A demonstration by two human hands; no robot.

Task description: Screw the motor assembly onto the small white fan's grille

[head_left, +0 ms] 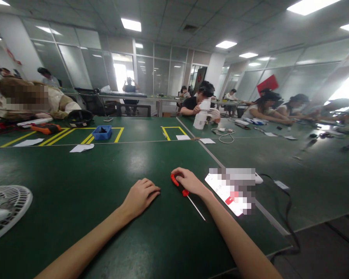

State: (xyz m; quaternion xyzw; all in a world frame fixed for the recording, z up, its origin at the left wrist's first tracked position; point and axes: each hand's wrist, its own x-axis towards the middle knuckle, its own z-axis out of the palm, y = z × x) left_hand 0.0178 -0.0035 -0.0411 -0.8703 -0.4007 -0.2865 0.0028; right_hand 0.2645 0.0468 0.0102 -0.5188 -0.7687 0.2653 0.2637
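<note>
A screwdriver (185,192) with a red and black handle lies on the green table (110,244), its thin metal shaft pointing towards me and to the right. Over the handle rests my right hand (189,181), its fingers curled round the far end. My left hand (140,196) lies palm down on the table to the left, apart from the screwdriver, with loosely stretched fingers and nothing visible in it. Just right of my right hand is a bright, phone-like white panel (218,186), partly blurred out.
At the left edge lies a white fan grille (23,197). A black cable (289,205) runs off the table's right side. Beyond are a blue bin (102,133), paper slips (82,148) and yellow tape marks. Across the table a person (189,106) handles a white fan.
</note>
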